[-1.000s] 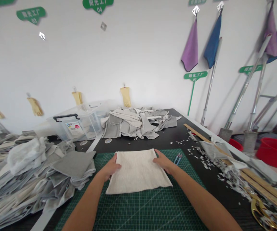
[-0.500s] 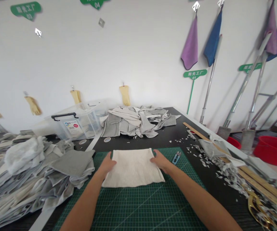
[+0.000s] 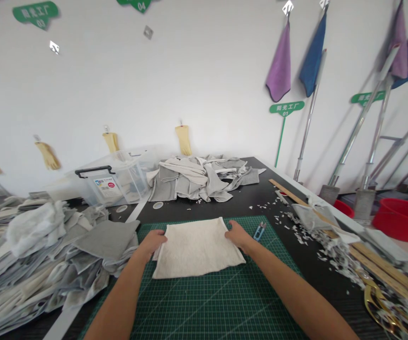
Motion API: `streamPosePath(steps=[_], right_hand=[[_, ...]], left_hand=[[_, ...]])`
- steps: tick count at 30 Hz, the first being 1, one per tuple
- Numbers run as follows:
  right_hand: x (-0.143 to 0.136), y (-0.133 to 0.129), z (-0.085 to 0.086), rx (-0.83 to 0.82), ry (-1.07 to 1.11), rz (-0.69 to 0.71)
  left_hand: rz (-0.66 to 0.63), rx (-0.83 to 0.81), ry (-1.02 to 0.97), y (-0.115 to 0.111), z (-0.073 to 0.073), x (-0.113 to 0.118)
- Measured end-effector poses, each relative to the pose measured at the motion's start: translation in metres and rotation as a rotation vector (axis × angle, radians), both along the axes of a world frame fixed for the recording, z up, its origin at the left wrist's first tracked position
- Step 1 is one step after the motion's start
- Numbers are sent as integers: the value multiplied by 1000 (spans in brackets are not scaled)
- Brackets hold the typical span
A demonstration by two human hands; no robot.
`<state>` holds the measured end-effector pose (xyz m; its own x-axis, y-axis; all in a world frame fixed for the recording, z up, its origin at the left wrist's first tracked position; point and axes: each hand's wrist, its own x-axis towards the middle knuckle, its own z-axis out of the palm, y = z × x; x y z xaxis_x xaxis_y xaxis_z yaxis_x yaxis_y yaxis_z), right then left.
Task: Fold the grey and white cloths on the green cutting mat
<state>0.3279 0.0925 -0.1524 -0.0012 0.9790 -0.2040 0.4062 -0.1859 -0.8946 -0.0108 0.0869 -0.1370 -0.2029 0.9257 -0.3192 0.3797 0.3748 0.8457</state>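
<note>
An off-white rectangular piece of cloth (image 3: pixel 198 248) lies on, or just above, a green cutting mat (image 3: pixel 204 309) in front of me. My left hand (image 3: pixel 153 242) pinches its left edge near the far corner, where a bit of an under layer peeks out. On the opposite edge, my right hand (image 3: pixel 238 234) holds the cloth between thumb and fingers; some fingers are hidden underneath. Blue-handled thread snips (image 3: pixel 259 231) rest on the mat just right of my right hand.
A tall heap of grey cloth pieces (image 3: pixel 108 238) stands at left. Behind the mat are a clear plastic box (image 3: pixel 133 182) and another cloth pile (image 3: pixel 189 177). Wooden rulers (image 3: pixel 391 271), grey scraps (image 3: pixel 340 257) and gold-handled scissors (image 3: pixel 376 302) lie along the right side.
The cloth has turned slightly, its left side nearer me and its right side a little farther right. My left hand has shifted left and down, and an under layer now shows there.
</note>
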Motion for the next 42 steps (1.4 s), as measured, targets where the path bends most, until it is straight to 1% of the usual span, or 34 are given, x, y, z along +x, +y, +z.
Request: streamPosePath(steps=[3, 6, 8, 11, 14, 16, 18, 20, 22, 24, 26, 28, 31, 35, 38, 42], right_hand=[[-1, 0, 2, -3, 1, -53], [-2, -1, 7, -10, 29, -47], [-3, -2, 9, -21, 61, -17], [-8, -5, 11, -45, 117, 35], [-15, -11, 12, -61, 169, 63], [-20, -16, 12, -61, 200, 65], [-25, -20, 12, -65, 225, 57], [-27, -23, 12, -79, 246, 47], [-28, -23, 10, -98, 258, 39], [-26, -22, 8, -114, 260, 32], [-23, -20, 6, -126, 251, 22], [-19, -16, 4, -126, 236, 7], [-12, -11, 3, -77, 205, -34], [-3, -2, 7, 48, 189, -92], [4, 4, 14, 118, 227, -97], [11, 5, 24, 164, 307, -95]], left_hand=[[-43, 41, -94, 0, 7, 9], [-52, 117, -153, -6, 20, 25], [-65, 178, -202, -13, 28, 43], [-94, 228, -309, -23, 35, 77], [-61, 207, -391, -30, 37, 112], [-69, 185, -426, -33, 36, 130], [-107, 168, -442, -35, 34, 142], [-135, 159, -442, -36, 34, 147], [-129, 161, -448, -37, 35, 144], [-98, 181, -449, -37, 39, 136], [-77, 202, -415, -35, 42, 124], [-85, 196, -335, -33, 43, 109], [-109, 145, -162, -29, 39, 84], [-58, 129, -14, -22, 32, 55], [-10, 117, 43, -18, 28, 42], [23, 79, 121, -14, 20, 34]])
